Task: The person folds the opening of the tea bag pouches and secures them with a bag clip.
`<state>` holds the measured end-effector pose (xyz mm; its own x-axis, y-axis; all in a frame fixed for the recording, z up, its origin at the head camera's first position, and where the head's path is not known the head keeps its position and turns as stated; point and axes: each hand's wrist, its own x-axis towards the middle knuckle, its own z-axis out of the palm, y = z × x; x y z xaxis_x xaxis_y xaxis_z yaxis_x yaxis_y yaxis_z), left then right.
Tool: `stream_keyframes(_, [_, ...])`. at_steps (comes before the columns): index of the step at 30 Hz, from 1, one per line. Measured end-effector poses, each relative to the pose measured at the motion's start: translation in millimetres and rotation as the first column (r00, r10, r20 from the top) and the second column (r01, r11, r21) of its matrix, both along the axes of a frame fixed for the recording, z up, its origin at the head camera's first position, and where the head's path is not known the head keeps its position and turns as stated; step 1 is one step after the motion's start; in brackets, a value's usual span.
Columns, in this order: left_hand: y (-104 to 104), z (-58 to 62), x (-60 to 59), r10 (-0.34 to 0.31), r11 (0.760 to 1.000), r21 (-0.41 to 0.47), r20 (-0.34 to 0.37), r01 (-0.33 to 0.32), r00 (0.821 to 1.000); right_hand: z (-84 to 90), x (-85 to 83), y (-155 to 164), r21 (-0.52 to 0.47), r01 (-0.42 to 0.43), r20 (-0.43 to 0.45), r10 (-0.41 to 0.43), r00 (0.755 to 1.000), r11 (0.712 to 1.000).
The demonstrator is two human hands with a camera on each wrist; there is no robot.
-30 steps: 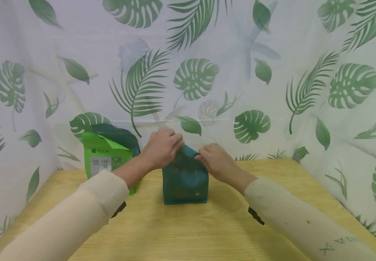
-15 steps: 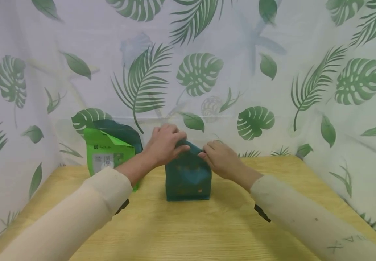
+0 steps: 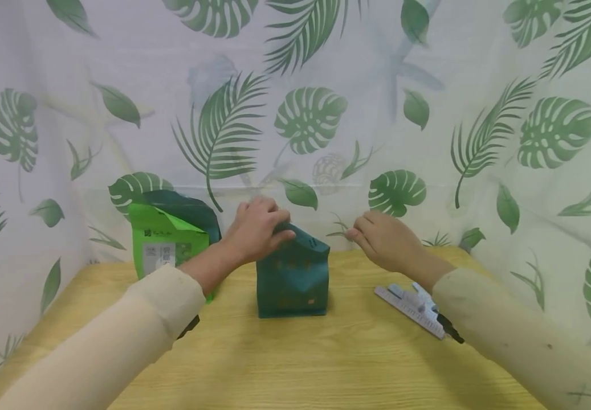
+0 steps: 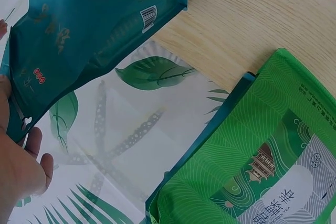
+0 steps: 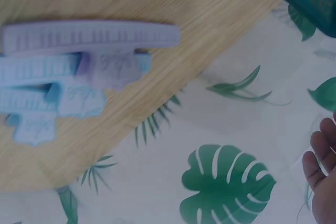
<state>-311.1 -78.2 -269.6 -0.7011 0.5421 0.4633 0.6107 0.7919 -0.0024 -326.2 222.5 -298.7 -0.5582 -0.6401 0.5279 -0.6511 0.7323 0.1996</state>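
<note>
My left hand (image 3: 256, 230) pinched the top of the teal bag (image 3: 292, 282). My right hand (image 3: 384, 239) hung loose at its three o'clock, holding nothing.

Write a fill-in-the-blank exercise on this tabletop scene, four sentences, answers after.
1. The left hand grips the folded top of the ____ bag.
2. The right hand holds ____.
3. The bright green bag stands to the ____ of the teal one.
4. The pale blue clips lie on the ____ table.

Answers: teal; nothing; left; wooden
</note>
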Motion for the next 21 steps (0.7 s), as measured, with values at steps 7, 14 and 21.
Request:
stream_keyframes(7, [0.5, 0.4, 0.6, 0.004, 1.000, -0.005, -0.005, -0.004, 1.000, -0.8, 6.9, 27.3, 0.149, 0.156, 0.165, -0.180, 0.970, 0.977])
stream_keyframes(14, [2.0, -1.1, 1.0, 0.005, 1.000, -0.002, 0.001, -0.005, 1.000, -15.8, 16.3, 51.0, 0.315, 0.235, 0.360, -0.345, 0.867, 0.919])
stream_keyframes(21, [1.4, -1.2, -0.4, 0.003, 1.000, 0.007, 0.005, -0.003, 1.000, -30.9, 18.7, 68.3, 0.451, 0.258, 0.511, -0.484, 0.710, 0.854])
